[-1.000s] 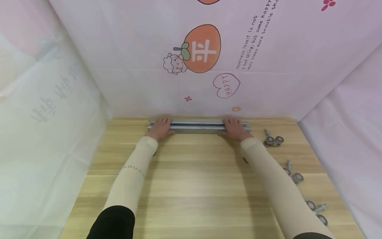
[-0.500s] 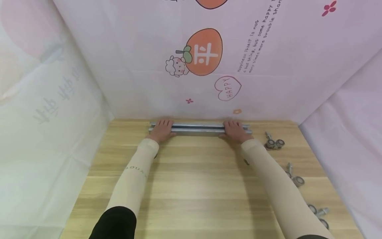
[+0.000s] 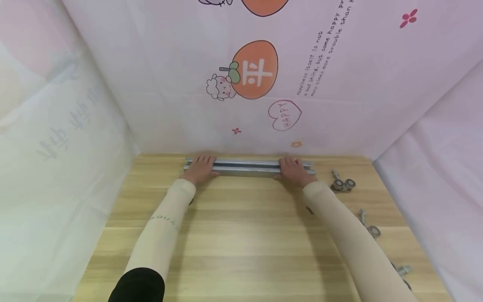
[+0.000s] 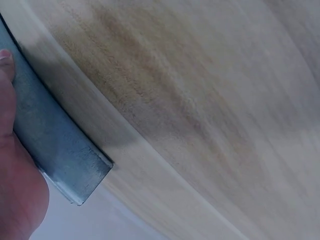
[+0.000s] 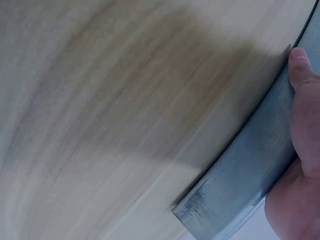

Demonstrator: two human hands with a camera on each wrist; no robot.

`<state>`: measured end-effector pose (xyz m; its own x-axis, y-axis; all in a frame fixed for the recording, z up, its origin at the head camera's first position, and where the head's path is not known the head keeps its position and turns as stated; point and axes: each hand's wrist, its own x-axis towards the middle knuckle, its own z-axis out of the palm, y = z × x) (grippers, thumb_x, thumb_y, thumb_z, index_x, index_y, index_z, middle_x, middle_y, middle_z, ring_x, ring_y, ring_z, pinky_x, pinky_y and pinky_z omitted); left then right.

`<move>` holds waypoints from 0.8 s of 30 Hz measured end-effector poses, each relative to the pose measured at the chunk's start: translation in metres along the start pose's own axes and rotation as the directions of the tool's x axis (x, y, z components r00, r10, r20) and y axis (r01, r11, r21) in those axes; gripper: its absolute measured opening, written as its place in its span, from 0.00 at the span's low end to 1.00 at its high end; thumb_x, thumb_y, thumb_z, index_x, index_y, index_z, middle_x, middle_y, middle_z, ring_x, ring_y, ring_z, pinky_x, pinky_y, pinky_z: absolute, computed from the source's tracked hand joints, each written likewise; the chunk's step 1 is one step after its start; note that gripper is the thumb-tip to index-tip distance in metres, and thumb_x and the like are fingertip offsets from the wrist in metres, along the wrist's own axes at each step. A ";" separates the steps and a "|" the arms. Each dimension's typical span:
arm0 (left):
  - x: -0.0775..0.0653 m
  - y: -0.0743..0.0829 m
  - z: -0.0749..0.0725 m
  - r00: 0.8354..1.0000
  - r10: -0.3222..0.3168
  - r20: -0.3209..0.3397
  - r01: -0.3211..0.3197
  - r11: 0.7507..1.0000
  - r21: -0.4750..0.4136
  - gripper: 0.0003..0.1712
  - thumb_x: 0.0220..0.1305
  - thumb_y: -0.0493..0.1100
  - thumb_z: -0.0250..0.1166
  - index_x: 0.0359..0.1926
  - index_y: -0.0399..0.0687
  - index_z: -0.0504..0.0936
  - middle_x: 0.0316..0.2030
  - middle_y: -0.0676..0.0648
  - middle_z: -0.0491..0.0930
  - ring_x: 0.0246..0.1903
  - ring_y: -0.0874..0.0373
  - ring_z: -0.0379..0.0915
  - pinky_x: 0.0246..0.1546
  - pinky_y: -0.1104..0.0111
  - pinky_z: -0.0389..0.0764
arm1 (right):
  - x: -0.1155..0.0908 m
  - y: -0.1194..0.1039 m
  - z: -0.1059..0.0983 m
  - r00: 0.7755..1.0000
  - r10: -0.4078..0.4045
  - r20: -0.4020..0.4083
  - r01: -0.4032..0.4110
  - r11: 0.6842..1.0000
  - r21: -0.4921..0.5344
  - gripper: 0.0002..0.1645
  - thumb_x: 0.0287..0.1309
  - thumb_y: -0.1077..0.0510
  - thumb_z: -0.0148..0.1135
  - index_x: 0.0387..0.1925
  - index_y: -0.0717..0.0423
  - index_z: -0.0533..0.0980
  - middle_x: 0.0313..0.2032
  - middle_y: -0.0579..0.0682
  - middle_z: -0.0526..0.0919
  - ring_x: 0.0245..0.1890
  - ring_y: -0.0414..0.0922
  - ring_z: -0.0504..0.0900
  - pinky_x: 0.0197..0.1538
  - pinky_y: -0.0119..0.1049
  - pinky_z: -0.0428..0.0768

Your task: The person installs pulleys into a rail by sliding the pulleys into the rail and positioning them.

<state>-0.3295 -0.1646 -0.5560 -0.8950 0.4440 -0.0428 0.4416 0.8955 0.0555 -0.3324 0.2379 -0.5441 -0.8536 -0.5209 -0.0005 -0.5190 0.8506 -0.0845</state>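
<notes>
A grey metal channel rail (image 3: 247,172) lies crosswise along the far edge of the wooden tabletop, its long slot facing up. Near its left end my left hand (image 3: 201,170) grips it, fingers over the top and thumb along the near side. My right hand (image 3: 294,170) holds the right end the same way. In the left wrist view, a corner of the rail (image 4: 65,145) sticks out past the palm, flat against the wood. The right wrist view has the thumb pressed on the rail's smooth side (image 5: 250,155).
Down the right side of the wooden tabletop (image 3: 241,235) lie wheeled roller brackets with bolts: one far back (image 3: 343,184), one midway (image 3: 371,230), and one at the front (image 3: 403,272), partly behind my right sleeve. Printed white sheets (image 3: 170,117) enclose the back and sides.
The whole scene sits slightly lower in the head view. Both hands keep their grip, and the rail stays at the table's far edge.
</notes>
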 end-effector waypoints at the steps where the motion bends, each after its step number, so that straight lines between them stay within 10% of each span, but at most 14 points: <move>1: -0.002 0.000 -0.002 1.000 0.000 0.004 0.001 1.000 -0.003 0.44 0.67 0.66 0.51 0.72 0.42 0.58 0.69 0.40 0.62 0.70 0.44 0.52 0.72 0.52 0.46 | 0.000 0.000 0.002 1.000 0.000 -0.004 0.000 1.000 -0.008 0.39 0.60 0.35 0.58 0.53 0.66 0.65 0.48 0.65 0.71 0.51 0.62 0.69 0.56 0.63 0.65; 10: -0.032 0.005 -0.019 0.999 0.021 0.049 -0.018 0.997 -0.068 0.42 0.69 0.63 0.51 0.72 0.40 0.57 0.67 0.37 0.63 0.69 0.42 0.54 0.70 0.48 0.51 | -0.008 -0.024 -0.011 1.000 -0.017 0.001 0.017 1.000 -0.013 0.35 0.59 0.37 0.60 0.48 0.64 0.66 0.43 0.61 0.73 0.47 0.59 0.71 0.52 0.62 0.67; 24: -0.088 0.014 -0.025 0.994 0.087 -0.066 -0.091 0.993 -0.073 0.39 0.69 0.62 0.53 0.67 0.37 0.62 0.61 0.36 0.69 0.63 0.41 0.62 0.65 0.46 0.58 | -0.044 -0.058 -0.014 0.995 -0.080 -0.054 0.078 0.996 -0.045 0.37 0.56 0.34 0.61 0.46 0.64 0.66 0.37 0.57 0.71 0.41 0.56 0.69 0.48 0.59 0.69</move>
<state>-0.2458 -0.1924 -0.5268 -0.8556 0.5169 0.0282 0.5158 0.8465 0.1321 -0.2652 0.2123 -0.5251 -0.8106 -0.5826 0.0599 -0.5851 0.8100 -0.0396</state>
